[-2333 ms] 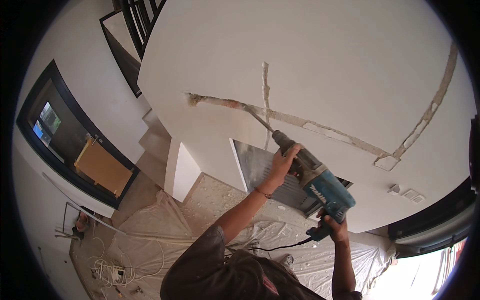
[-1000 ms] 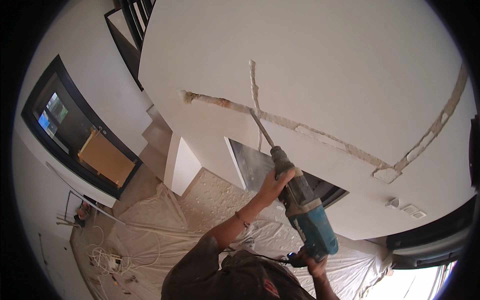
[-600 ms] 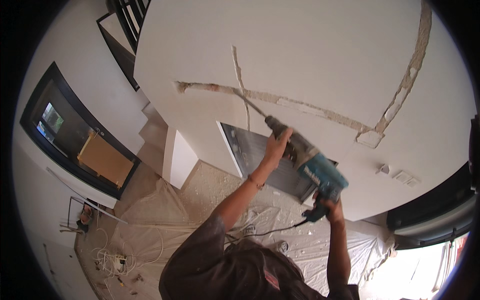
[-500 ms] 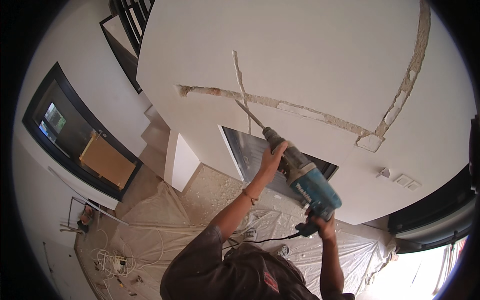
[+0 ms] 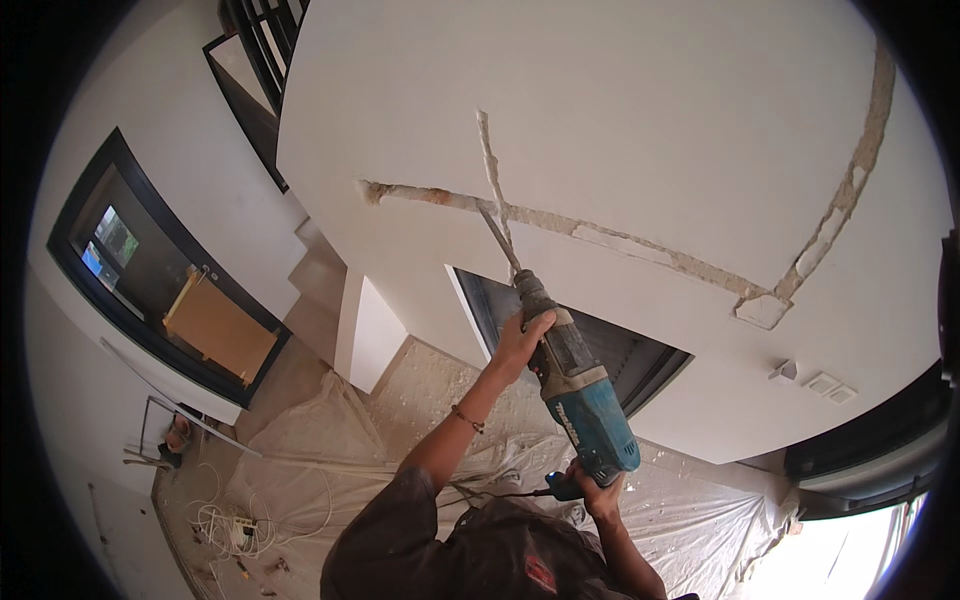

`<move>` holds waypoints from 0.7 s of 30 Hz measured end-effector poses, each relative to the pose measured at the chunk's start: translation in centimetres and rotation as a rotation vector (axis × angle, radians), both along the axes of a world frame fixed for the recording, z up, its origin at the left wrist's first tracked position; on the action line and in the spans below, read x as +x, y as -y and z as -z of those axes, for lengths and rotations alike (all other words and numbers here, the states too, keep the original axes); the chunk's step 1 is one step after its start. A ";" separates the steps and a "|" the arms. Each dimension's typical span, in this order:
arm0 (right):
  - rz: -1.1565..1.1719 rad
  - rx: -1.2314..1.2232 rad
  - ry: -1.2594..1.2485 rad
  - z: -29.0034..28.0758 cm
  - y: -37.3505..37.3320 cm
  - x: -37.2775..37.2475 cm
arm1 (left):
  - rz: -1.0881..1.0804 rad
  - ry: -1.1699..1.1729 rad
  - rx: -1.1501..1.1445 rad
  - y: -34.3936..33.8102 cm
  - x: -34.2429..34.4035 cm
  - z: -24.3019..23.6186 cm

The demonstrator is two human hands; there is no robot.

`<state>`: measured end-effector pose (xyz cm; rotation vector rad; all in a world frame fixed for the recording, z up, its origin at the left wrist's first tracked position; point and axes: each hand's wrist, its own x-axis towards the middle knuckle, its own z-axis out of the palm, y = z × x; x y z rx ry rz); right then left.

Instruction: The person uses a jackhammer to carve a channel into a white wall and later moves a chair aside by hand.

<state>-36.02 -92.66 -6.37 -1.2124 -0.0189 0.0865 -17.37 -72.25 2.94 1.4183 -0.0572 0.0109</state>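
Observation:
With both hands I hold a teal and dark rotary hammer (image 5: 592, 425) up against the white wall. My left hand (image 5: 522, 345) is wrapped around its front part, behind the chuck. My right hand (image 5: 597, 492) grips the rear handle, where a black cord runs off to the left. The long chisel bit (image 5: 503, 243) points up and slightly left. Its tip lies at the rough horizontal groove (image 5: 545, 219), just left of where a narrower vertical groove (image 5: 489, 155) crosses it. Whether the tip presses into the wall I cannot tell.
A wide groove (image 5: 868, 150) climbs the wall at right, above wall switches (image 5: 830, 387). Below the hammer sits a dark rectangular opening (image 5: 640, 365). Plastic sheeting (image 5: 690, 520) and rubble cover the floor; tangled white cable (image 5: 215, 525) lies left. A dark-framed door (image 5: 150, 270) stands far left.
The hammer's rear end and my right hand have swung left, so the tool stands more upright. The chisel tip has come up to the horizontal groove. The view has shifted slightly.

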 end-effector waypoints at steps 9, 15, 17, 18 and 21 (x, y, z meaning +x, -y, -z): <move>-0.021 0.070 -0.024 2.2 0.7 3.4 | -0.040 0.024 0.150 -0.8 2.3 0.4; -0.040 0.015 -0.005 0.6 3.7 5.3 | -0.039 0.038 0.107 0.1 3.4 -0.5; -0.059 -0.039 -0.023 -0.6 5.7 6.9 | -0.039 0.041 0.043 1.0 4.3 -1.1; -0.042 0.004 0.021 -1.4 6.6 7.9 | -0.041 0.038 0.009 1.5 4.8 -1.2; -0.080 -0.028 0.036 -4.9 8.9 11.3 | -0.015 0.025 -0.133 3.2 6.9 -1.1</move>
